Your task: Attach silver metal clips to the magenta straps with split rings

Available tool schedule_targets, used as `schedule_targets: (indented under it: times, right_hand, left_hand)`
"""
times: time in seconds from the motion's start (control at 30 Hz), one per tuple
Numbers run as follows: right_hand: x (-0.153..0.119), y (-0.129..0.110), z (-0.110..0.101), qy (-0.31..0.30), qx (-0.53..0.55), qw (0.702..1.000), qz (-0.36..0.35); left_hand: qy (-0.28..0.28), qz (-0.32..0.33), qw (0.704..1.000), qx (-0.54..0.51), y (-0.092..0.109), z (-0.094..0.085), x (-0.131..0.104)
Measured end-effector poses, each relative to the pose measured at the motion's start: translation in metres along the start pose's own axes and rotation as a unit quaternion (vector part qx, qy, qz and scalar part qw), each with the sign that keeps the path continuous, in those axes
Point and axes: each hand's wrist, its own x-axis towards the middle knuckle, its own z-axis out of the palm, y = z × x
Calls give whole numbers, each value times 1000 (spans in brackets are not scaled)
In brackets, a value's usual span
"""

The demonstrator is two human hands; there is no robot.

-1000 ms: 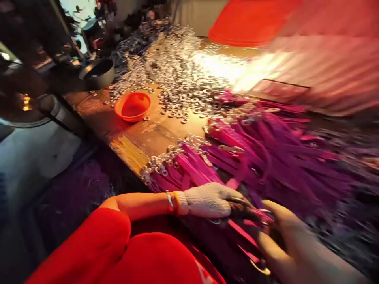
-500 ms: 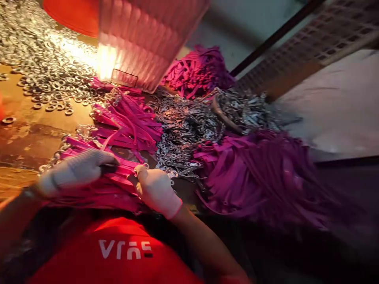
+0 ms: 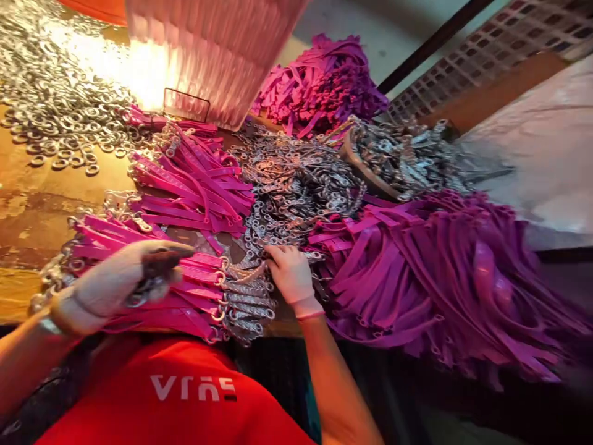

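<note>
My left hand (image 3: 118, 281), in a pale glove with dark fingertips, is curled over a row of pink straps (image 3: 201, 272). Shiny metal rings (image 3: 141, 290) show in its palm, partly covered by the fingers. My right hand (image 3: 293, 278), gloved too, has its fingertips bent on the end of a short metal chain (image 3: 250, 271); the grip itself is partly hidden. Short chains (image 3: 250, 306) hang off the strap ends through rings, side by side near the table's front edge. Loose chains (image 3: 306, 179) are heaped just beyond my right hand.
Loose metal rings (image 3: 69, 117) spread over the table (image 3: 28, 216) at the left. A translucent ribbed bin (image 3: 208, 55) stands at the back. Purple straps lie in a large pile (image 3: 417, 259) at right and a bundle (image 3: 319, 86) behind. A tipped container (image 3: 365, 167) spills chains.
My right hand has moved right, off the straps to the chains, uncovering the row of linked chains. My left hand has shifted slightly down and left. The view has shifted a little.
</note>
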Motion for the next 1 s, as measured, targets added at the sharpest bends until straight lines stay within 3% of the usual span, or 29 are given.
schedule_targets:
  times: [0.1,0.17,0.23,0.33,0.47,0.57,0.63,0.77,0.87,1.0]
  right_hand:
    - [6,10,14,-9,8,1000,-22]
    - [5,10,13,11,18,999,-24]
    - [4,2,2,71,69,994,-42]
    - [5,-29,-27,130,226,961,-94]
    - [6,-91,-61,18,367,917,-155]
    - [5,-120,-68,-49,426,892,-146]
    - [6,-125,-65,-35,465,880,-87]
    - [6,-124,-55,61,515,855,26]
    - [3,-128,-49,96,515,850,51]
    - [-1,-135,-44,103,445,889,-7]
  left_hand:
    - [-117,-64,973,-187,-16,26,25]
    - [-155,-77,958,-229,-23,33,32]
    - [-162,-76,959,-218,-25,38,31]
    - [-159,-50,973,-161,-25,45,29]
    - [-158,33,983,-88,-30,53,35]
    - [-157,58,980,-104,-35,52,41]
    - [-153,20,970,-188,-32,49,41]
    - [-121,-57,917,-377,-26,46,36]
    - [-93,-25,920,-380,-33,52,35]
    - [-33,86,953,-288,-46,59,36]
